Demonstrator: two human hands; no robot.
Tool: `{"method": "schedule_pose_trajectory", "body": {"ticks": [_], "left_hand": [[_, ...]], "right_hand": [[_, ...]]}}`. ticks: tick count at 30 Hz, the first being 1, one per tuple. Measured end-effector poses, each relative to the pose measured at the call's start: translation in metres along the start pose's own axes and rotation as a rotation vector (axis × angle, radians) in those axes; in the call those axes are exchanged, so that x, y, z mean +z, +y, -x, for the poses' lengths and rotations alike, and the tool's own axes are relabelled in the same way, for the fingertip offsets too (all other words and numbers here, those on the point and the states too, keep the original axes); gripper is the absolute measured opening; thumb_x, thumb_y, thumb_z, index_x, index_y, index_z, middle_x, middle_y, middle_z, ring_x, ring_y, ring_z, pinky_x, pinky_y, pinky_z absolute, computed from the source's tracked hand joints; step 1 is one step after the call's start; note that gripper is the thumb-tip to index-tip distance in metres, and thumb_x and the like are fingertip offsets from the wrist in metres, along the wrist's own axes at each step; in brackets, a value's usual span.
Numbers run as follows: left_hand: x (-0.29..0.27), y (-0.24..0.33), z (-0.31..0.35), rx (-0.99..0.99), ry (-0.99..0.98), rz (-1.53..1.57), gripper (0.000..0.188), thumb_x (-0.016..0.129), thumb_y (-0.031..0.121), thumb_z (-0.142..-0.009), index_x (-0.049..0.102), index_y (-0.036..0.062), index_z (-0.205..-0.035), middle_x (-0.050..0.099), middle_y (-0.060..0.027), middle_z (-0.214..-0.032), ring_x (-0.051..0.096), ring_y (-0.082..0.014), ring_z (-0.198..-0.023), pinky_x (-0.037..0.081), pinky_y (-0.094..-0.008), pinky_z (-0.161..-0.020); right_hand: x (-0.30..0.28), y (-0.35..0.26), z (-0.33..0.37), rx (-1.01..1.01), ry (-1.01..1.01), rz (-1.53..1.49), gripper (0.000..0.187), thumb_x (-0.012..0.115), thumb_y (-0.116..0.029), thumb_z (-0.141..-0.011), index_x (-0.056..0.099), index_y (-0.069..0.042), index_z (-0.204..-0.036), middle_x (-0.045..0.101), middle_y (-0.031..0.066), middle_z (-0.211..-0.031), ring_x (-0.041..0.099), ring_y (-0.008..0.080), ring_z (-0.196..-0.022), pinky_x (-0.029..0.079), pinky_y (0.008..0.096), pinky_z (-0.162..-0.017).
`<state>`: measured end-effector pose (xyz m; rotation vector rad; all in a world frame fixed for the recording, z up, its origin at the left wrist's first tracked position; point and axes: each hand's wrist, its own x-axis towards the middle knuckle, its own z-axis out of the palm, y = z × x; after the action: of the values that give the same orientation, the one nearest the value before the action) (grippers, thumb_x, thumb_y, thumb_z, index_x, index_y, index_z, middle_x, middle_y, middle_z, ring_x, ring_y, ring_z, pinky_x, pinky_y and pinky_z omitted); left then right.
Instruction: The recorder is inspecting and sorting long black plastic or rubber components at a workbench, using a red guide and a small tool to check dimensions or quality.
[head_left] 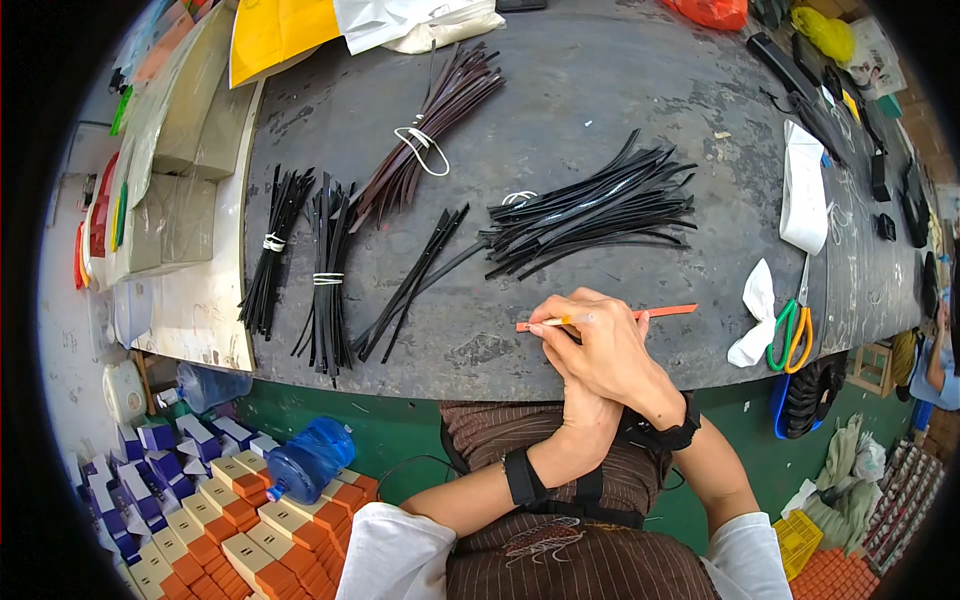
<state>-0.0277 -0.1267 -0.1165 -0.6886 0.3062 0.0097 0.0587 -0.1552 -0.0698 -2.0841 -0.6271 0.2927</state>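
Observation:
My right hand (606, 336) is closed around a slim pen-like tool (566, 320) with an orange band. Its tip points left, close to the end of a narrow orange strip (674, 310) on the grey tabletop. Under it my left hand (588, 402) crosses, mostly covered. A fingertip, seemingly the left hand's, presses on the strip just right of my right hand. Beyond the hands lies a fanned pile of black strips (600, 210). A few loose black strips (420, 275) lie to its left.
Tied black bundles (328, 280) and a dark brown bundle (425, 130) lie left and back. Green-and-orange-handled scissors (792, 335), a crumpled white wrap (757, 310) and a white roll (802, 190) are at right. Below left stand stacked boxes (262, 560) and a blue water bottle (308, 458).

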Motion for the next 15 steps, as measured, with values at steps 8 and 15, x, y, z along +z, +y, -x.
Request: {"method": "schedule_pose_trajectory", "body": {"ticks": [8, 15], "left_hand": [[0.012, -0.008, 0.002, 0.031, -0.064, 0.806, 0.064, 0.046, 0.049, -0.104, 0.032, 0.0131, -0.155, 0.049, -0.0220, -0.141, 0.046, -0.0440, -0.135, 0.033, -0.0584, -0.117], [0.037, -0.015, 0.004, -0.212, 0.059, 2.320, 0.081, 0.066, 0.063, -0.086, 0.033, 0.0399, -0.157, 0.054, -0.0390, -0.121, 0.057, -0.0611, -0.109, 0.053, -0.0569, -0.091]], "right_hand": [[-0.005, -0.005, 0.000, -0.011, 0.009, -0.059, 0.011, 0.071, -0.015, -0.089, 0.075, -0.005, -0.093, 0.070, 0.0109, -0.074, 0.064, 0.0276, -0.074, 0.051, 0.0405, -0.067], [-0.062, 0.027, 0.039, 0.040, 0.308, -0.058, 0.018, 0.070, 0.000, -0.085, 0.075, -0.003, -0.103, 0.075, 0.0116, -0.096, 0.068, 0.0293, -0.092, 0.055, 0.0378, -0.079]]}}
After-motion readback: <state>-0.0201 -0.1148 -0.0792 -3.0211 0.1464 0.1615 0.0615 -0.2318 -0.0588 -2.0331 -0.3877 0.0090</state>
